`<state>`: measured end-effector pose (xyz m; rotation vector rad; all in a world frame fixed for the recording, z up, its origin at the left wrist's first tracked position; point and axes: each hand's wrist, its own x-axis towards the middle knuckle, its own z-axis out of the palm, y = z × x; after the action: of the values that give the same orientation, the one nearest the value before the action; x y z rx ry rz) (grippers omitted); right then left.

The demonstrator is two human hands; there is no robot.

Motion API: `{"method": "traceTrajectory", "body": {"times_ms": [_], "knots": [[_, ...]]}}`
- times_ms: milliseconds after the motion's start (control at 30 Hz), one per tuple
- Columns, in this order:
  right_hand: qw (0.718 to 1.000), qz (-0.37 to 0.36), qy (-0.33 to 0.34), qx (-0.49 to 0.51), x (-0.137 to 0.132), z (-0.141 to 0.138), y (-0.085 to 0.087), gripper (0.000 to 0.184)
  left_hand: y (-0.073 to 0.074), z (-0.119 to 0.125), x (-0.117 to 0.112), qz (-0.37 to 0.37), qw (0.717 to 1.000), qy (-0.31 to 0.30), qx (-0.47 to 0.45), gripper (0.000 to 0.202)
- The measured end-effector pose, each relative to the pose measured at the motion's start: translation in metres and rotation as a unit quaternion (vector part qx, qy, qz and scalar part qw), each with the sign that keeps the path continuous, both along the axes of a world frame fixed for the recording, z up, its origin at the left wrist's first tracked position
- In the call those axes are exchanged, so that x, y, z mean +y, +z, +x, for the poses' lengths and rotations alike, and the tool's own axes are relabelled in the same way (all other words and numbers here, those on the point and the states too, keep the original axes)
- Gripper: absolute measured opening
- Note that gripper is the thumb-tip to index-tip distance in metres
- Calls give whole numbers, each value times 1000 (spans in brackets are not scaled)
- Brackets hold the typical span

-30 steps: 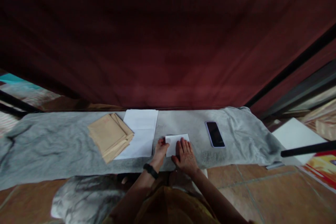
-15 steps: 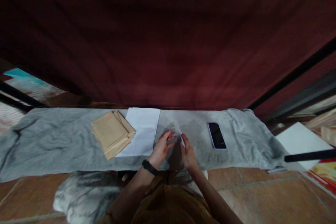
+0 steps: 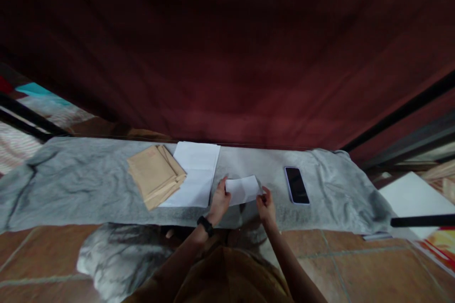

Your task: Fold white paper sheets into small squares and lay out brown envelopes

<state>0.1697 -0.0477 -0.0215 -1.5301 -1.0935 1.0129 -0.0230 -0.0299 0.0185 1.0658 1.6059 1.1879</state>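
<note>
A folded sheet of white paper (image 3: pixel 243 190) is held up between my two hands, its broad face toward me. My left hand (image 3: pixel 220 199), with a dark watch on the wrist, pinches the paper's left end. At the right end, the fingers of my right hand (image 3: pixel 266 203) close on its lower corner. Just left of my hands lies a stack of white paper sheets (image 3: pixel 199 170), partly covered by a pile of brown envelopes (image 3: pixel 152 173). A phone (image 3: pixel 297 185) with a pale purple edge rests right of my right hand.
Everything lies on a narrow surface covered by a wrinkled grey cloth (image 3: pixel 88 180). A dark red curtain (image 3: pixel 227 80) hangs behind it. A black bar (image 3: pixel 423 220) and a white board (image 3: pixel 412 199) are at the right, above the tiled floor (image 3: pixel 355 265).
The folded paper, seen edge-on in my right hand before, has turned to show its broad face. My left hand has closed on its left end, and my right hand has moved right.
</note>
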Motion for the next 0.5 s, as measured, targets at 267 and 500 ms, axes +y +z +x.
{"method": "traceTrajectory", "body": {"times_ms": [267,500], "knots": [[904,109,83,-406,-21,14,-4,45,-13,1,-8,69,946,-111,298,63],[883,179,161,-403,2,-9,6,46,-18,17,-25,117,851,-242,451,51]]}}
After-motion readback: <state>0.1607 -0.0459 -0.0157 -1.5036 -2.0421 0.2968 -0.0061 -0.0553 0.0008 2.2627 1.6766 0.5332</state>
